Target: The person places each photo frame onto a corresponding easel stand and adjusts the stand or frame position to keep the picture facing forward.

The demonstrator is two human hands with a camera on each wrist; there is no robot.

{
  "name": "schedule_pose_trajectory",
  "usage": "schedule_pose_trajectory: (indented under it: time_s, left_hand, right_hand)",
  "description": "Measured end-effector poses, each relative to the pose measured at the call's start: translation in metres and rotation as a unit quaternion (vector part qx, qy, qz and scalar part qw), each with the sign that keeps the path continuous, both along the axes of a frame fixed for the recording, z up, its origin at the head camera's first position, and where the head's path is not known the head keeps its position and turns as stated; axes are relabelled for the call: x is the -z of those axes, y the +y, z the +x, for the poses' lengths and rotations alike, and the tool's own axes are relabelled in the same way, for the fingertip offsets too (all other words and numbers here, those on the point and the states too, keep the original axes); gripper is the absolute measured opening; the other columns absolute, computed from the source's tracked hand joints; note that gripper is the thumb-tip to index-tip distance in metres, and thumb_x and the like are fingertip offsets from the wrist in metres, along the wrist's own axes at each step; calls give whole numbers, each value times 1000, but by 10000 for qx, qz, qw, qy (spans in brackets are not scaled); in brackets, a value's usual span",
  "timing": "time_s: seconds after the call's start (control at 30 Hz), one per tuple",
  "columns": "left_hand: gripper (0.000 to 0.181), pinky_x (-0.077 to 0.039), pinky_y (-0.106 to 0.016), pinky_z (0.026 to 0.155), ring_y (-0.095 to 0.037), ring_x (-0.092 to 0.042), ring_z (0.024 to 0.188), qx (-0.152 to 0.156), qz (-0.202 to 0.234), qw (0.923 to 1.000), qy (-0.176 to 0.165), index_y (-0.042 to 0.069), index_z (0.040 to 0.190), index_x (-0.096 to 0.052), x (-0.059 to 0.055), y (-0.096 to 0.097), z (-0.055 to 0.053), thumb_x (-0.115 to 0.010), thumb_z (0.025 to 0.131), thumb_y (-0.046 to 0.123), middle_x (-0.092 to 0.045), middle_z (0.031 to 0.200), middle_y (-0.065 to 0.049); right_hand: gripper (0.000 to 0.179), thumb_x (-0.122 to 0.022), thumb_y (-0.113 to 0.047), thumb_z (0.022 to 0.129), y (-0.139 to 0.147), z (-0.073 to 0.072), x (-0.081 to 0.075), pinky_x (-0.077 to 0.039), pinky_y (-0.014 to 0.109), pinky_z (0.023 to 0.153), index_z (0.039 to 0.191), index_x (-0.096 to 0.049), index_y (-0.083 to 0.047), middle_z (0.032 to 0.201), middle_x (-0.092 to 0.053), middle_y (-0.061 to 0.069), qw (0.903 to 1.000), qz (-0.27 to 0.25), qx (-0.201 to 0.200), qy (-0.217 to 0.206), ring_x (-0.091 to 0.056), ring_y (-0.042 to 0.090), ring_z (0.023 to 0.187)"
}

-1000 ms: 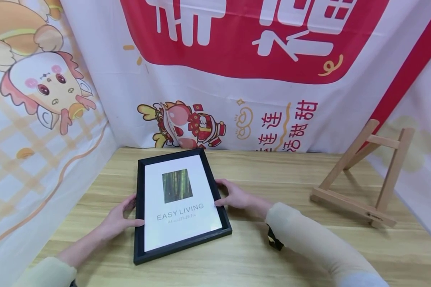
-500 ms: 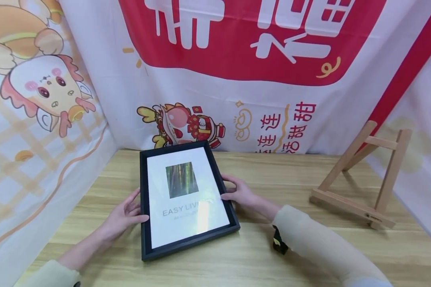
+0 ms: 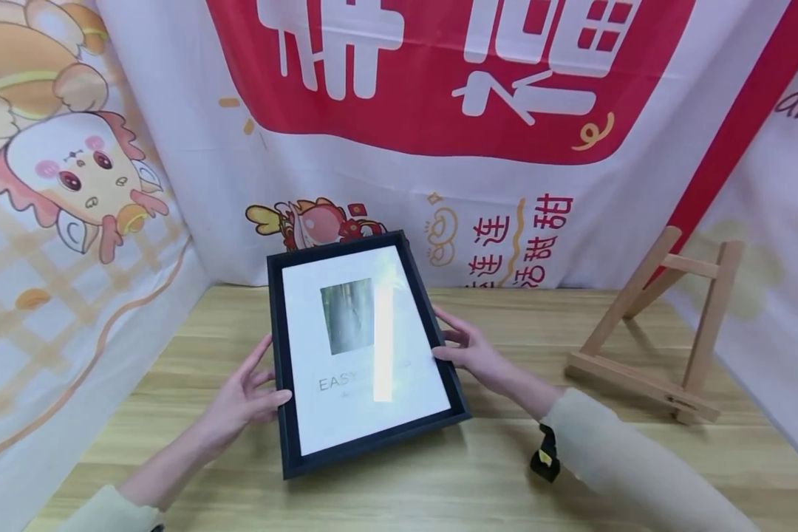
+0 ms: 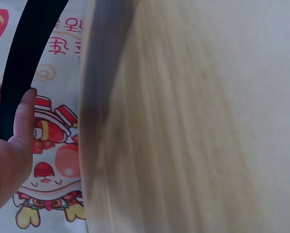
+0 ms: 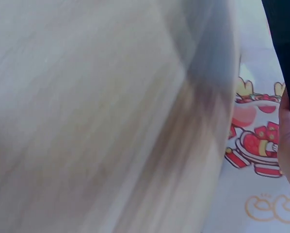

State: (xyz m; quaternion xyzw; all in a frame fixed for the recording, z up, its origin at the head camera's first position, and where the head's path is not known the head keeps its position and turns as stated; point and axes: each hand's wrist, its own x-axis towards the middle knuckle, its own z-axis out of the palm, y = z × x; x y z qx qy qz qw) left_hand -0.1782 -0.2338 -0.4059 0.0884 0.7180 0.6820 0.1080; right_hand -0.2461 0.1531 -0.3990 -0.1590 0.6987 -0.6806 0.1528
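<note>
A black picture frame (image 3: 286, 436) with a white insert, a small bamboo picture and partly glare-hidden lettering is held tilted above the table in the head view. My left hand (image 3: 242, 399) grips its left side, thumb on the front border and fingers along the outer edge. On the opposite side my right hand (image 3: 468, 351) grips the right border the same way. In the left wrist view the left hand (image 4: 11, 150) pinches the black frame edge (image 4: 26, 53). The right wrist view catches part of the right hand (image 5: 289, 145) against the frame edge (image 5: 288, 53).
A wooden easel (image 3: 645, 377) stands at the right of the wood-grain table (image 3: 525, 310). Printed cloth (image 3: 346, 170) hangs along the back, and more cloth covers the left and right sides. A dark wrist device (image 3: 545, 454) sits at the right cuff.
Both hands have raised the picture frame off the table, tilting its far end up and shifting it slightly right. Glare now crosses the lettering. The easel stays in place.
</note>
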Motion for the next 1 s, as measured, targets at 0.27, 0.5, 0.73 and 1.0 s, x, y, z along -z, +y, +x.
schedule_pose_trajectory:
  time_s: [0.27,0.5,0.73,1.0]
  left_hand:
    - [101,-58,-45,76,-24,-68,95,78,32,9978,662,35,157,-7,-14,23,-9,-70,87,-1,-51,130,-27]
    - [101,-59,-45,72,-29,-67,95,147,-52,9940,1084,40,155,-12,-28,50,-20,-71,86,-3,-48,134,-29]
    - [97,-59,-42,73,-33,-63,98,351,-281,9887,1430,33,156,-12,-31,82,-36,-70,86,-2,-48,136,-27]
    - [94,-59,-37,74,-34,-61,105,535,-448,9830,1700,35,155,-18,-28,119,-55,-70,86,-1,-43,143,-25]
  right_hand:
    - [79,-60,3,91,23,10,-16,-54,40,87,156,-22,-19,145,-38,25,9970,278,381,616,-41,40,127]
    - [80,-59,7,91,48,18,-23,-54,34,87,156,-21,-20,145,-40,25,9873,358,627,1414,-53,35,119]
    - [78,-59,1,94,79,30,-25,-53,25,87,157,-18,-20,138,-45,28,9777,664,1051,1691,-59,16,107]
    - [76,-59,-3,96,110,45,-21,-52,19,84,157,-17,-19,137,-43,31,9653,839,1506,1962,-60,5,102]
